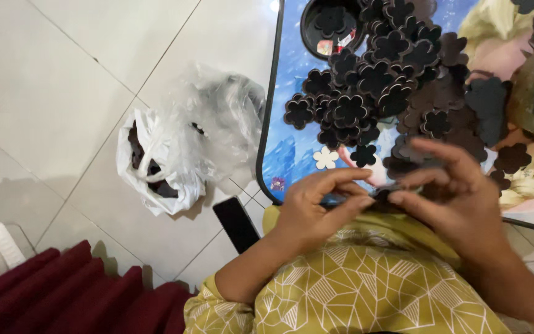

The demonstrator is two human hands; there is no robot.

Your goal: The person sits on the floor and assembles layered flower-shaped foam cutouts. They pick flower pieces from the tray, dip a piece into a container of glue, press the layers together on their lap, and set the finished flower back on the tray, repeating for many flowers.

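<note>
My left hand and my right hand meet at the near edge of a low table with a colourful cartoon top. Both pinch one small dark flower-shaped cutout between their fingertips; most of it is hidden by the fingers. Just beyond my hands lies a large heap of dark flower-shaped cutouts. A single white flower cutout lies on the table near my left hand.
A black round tub with a cutout inside stands at the table's far edge. On the white tiled floor to the left sit a white plastic bag holding dark pieces, a clear bag, and a dark red cloth. A black phone lies by my knee.
</note>
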